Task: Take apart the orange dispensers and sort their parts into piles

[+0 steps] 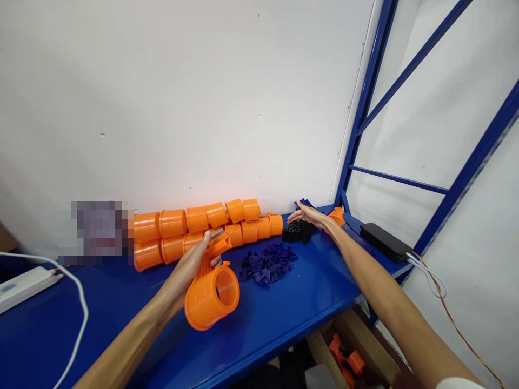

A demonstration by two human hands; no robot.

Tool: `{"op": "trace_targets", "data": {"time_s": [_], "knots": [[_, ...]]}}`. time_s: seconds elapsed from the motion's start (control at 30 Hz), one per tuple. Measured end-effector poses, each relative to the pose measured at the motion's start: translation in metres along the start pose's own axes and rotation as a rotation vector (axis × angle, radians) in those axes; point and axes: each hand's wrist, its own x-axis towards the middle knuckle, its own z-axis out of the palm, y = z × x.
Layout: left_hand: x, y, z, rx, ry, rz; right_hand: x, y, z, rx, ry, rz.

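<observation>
My left hand (193, 266) is closed around the handle of an orange plastic part with a round, hollow cup (211, 297). The cup hangs below the hand with its opening turned to the right. A flat grey strip (217, 234) shows at the thumb, on top of the handle. At the back right, my right hand (308, 215) reaches out with its fingers extended and nothing visible in them. Just below it stand several short black tubes (298, 231), and dark blue pieces (304, 203) lie behind it. A pile of small dark blue plastic pieces (268, 263) lies between the hands.
Orange cups (173, 222) are stacked in two rows along the wall. More orange parts (337, 215) lie behind my right wrist. A black box (385, 241) with cables sits at the right. A white power strip (26, 286) is at the left; a box (367, 346) holds orange parts below.
</observation>
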Motion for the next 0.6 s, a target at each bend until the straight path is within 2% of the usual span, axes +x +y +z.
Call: {"op": "trace_targets", "data": {"time_s": [0.2, 0.33, 0.6], "knots": [[-0.002, 0.001, 0.0, 0.008, 0.011, -0.002, 0.003, 0.007, -0.01, 0.047, -0.041, 0.081], [0.002, 0.0, -0.002, -0.023, 0.014, 0.008, 0.001, 0.009, -0.007, 0.177, -0.098, 0.113], [0.001, 0.0, -0.001, -0.012, -0.011, 0.004, 0.0, 0.016, -0.002, 0.329, -0.127, 0.102]]}}
